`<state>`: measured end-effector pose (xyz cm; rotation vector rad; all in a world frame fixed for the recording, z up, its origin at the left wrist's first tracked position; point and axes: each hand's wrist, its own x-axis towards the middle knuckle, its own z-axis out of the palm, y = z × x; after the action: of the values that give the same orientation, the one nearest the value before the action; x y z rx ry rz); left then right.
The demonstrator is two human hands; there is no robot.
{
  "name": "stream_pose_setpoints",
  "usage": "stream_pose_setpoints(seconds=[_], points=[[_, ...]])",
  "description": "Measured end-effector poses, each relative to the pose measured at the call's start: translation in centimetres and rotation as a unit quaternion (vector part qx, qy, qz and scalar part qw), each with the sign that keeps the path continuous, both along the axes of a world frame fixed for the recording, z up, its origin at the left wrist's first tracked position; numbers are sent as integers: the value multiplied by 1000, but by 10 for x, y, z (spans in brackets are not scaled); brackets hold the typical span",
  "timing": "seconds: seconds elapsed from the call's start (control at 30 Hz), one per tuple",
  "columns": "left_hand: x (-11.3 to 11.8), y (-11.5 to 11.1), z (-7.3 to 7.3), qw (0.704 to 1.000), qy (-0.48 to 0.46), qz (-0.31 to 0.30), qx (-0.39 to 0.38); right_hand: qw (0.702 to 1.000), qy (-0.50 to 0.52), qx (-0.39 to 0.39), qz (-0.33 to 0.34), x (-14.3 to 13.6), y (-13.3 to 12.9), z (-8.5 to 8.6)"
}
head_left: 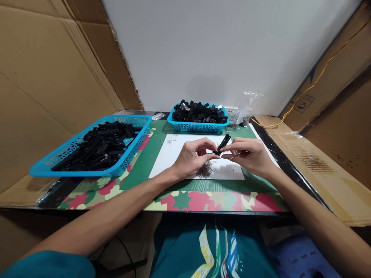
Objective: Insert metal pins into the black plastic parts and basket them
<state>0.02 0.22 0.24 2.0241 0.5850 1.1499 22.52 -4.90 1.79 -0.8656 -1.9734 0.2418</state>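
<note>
Over the white sheet (162, 162), a narrow black plastic piece (224, 143) is held tilted, its far end pointing up and away. My left hand (194, 156) pinches the lower end of it between thumb and fingers. My right hand (251, 154) is closed too, with its index fingertip against the same piece. A thin metal tool (232, 156) shows between the right fingers; its exact kind is too small to tell. Beneath my hands, a pile of tiny dark metallic-looking parts (205, 170) lies on the sheet, partly hidden by the left hand.
A large blue basket (116, 170) of long black pieces stands at the left. Behind the sheet is a smaller blue basket (199, 126) heaped with short black pieces. Clear plastic bags (242, 116) sit beside it. Cardboard walls flank the table; a yellow-red wire (319, 79) runs along the right.
</note>
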Motion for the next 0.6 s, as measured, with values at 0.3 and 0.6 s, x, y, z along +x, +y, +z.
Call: stream_pose_setpoints(seconds=[0.3,0.6], points=[[0,-1,-1,999,11,18,35,995,-61,84,12,-2,-3,-5],[-4,-4,0,982,15,22,189,994,-49,91,15,-7,-5,-4]])
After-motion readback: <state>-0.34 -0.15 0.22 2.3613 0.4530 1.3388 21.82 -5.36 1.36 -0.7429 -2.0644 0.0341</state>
